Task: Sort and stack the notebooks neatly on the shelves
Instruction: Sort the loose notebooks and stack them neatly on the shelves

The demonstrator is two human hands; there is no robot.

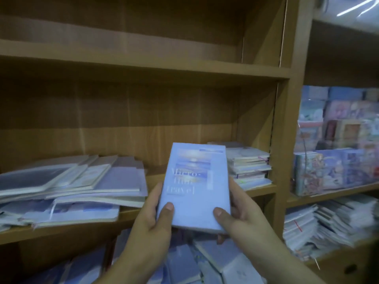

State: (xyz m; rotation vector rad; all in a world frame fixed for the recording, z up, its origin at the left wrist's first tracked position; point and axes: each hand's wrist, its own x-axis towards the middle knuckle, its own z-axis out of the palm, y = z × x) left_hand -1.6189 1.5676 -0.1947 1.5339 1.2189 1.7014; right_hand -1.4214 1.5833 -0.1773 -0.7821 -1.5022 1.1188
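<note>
Pale blue notebook (195,186) gripped by left hand (152,218) and right hand (238,214), held near wooden shelf (184,73); loose stacks (69,187) behind.

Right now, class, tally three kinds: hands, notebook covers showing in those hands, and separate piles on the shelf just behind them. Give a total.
Hands: 2 (left hand, right hand)
Covers showing in the hands: 1 (blue notebook)
Piles on the shelf: 2 (messy left pile, neater right stack)
Total: 5

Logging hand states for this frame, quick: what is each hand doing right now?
Left hand: closed, gripping the left edge of the light-blue notebook.
Right hand: closed, gripping the same notebook's right edge.
</note>
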